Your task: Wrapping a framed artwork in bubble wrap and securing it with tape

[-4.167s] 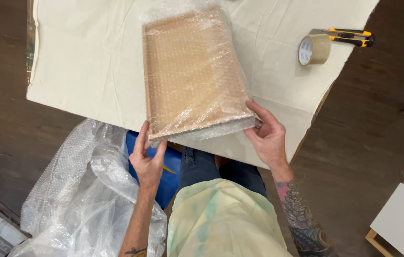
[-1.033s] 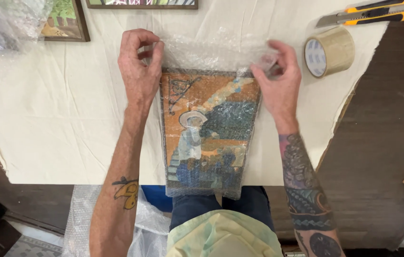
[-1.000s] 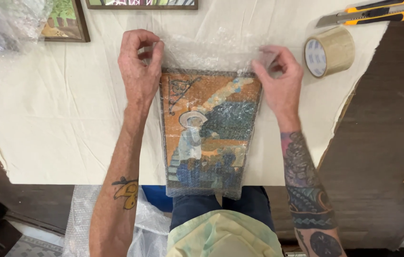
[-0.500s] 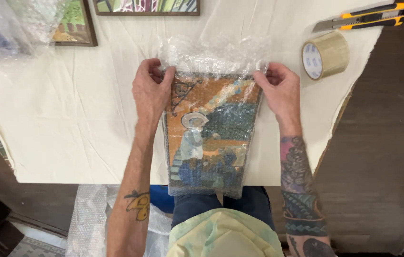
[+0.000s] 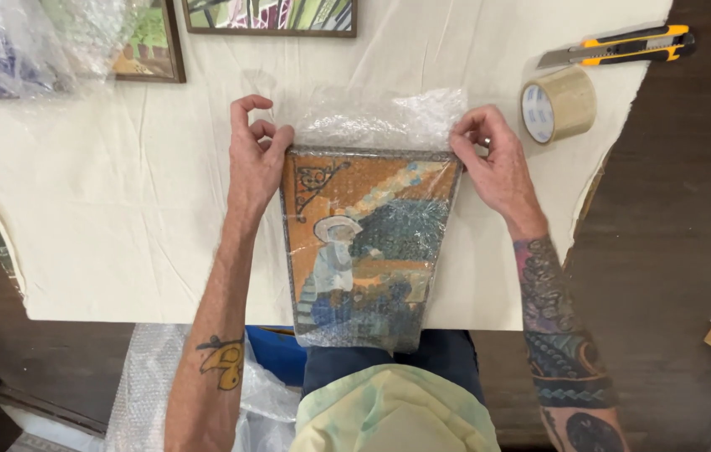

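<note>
Both hands flat-wristed on worktop (image 5: 104, 218); left hand (image 5: 255, 159) and right hand (image 5: 497, 163) fingers pinching bubble wrap (image 5: 380, 121) enclosing framed picture (image 5: 368, 234).

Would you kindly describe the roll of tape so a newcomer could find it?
Start at the cream cloth covering the table and go to its far right corner. Beside the right hand stands the roll of tape, a tan ring, unlike the long yellow-and-black utility knife beyond it.
</note>
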